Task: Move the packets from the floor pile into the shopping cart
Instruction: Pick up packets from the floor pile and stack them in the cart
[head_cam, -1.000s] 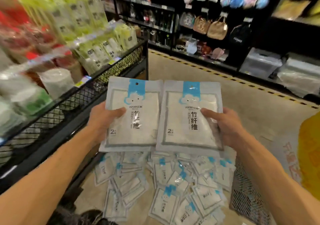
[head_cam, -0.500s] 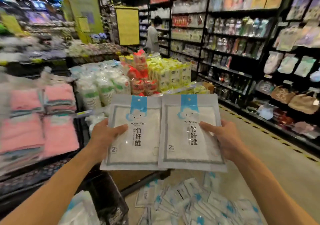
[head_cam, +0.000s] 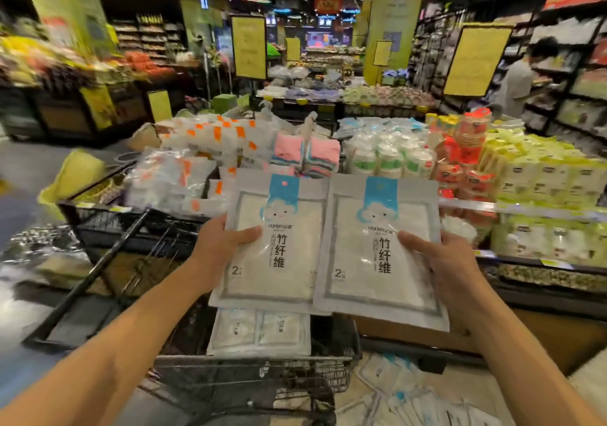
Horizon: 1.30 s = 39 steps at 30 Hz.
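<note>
A black wire shopping cart [head_cam: 249, 376] stands at lower left and centre, its dark handle bar [head_cam: 95, 277] running diagonally up toward a mesh display bin [head_cam: 108, 225]. Inside the cart basket lie packets already placed [head_cam: 259, 330], flat and side by side, just beneath the ones being held.

The left hand [head_cam: 223, 245] grips the left packet [head_cam: 276, 245] by its left edge, thumb laid across the front face and the other fingers hidden behind it. This white packet, with a blue cloud-face header and black Chinese characters, is held upright above the cart. Its right edge touches, and seems slightly tucked under, the right packet [head_cam: 377, 254], which carries the same print. The right hand [head_cam: 446, 268] grasps that packet at its right edge, thumb pressed on the front, fingers behind.

At lower right, the floor pile [head_cam: 420, 396] of the same packets spreads over the floor beside the cart. Behind the packets, display shelves carry pink folded cloths [head_cam: 305, 153], stacks of paper cups [head_cam: 387, 159] and yellow-green boxed goods [head_cam: 542, 169]. Far right, a person in a grey shirt [head_cam: 515, 84] stands by the shelving.
</note>
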### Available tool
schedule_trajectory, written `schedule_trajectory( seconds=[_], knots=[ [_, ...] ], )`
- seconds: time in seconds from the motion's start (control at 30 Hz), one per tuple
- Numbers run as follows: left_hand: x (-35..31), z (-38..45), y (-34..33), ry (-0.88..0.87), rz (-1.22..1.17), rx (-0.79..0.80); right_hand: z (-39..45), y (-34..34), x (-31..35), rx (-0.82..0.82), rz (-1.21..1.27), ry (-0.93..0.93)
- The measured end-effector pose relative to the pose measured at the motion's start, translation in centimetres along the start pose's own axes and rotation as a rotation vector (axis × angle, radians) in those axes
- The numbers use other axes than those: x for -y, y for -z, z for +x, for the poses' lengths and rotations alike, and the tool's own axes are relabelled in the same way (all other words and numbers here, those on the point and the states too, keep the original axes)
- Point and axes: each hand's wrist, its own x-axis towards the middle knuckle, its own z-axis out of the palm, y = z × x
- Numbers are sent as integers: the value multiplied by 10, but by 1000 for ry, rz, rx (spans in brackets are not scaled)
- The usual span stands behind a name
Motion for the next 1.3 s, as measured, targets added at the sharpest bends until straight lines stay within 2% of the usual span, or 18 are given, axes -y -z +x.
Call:
schedule_trajectory(
  seconds=[0.23,0.4,0.53,0.77,1.03,1.3],
  knots=[
    [9,15,120,22,-26,-143,8,-127,-20,138,-3,-44],
    [18,49,191,24,-16,-170,25,-208,-45,122,-23,-53],
    [31,77,228,58,-17,-172,36,-246,-65,134,-25,-99],
    [63,127,237,120,10,-185,83,-264,-95,86,-51,-103],
    [121,185,217,263,33,-240,173,-258,-164,100,-74,-214],
    [234,241,194,444,104,-268,238,-232,-278,18,-152,-443]
  ],
)
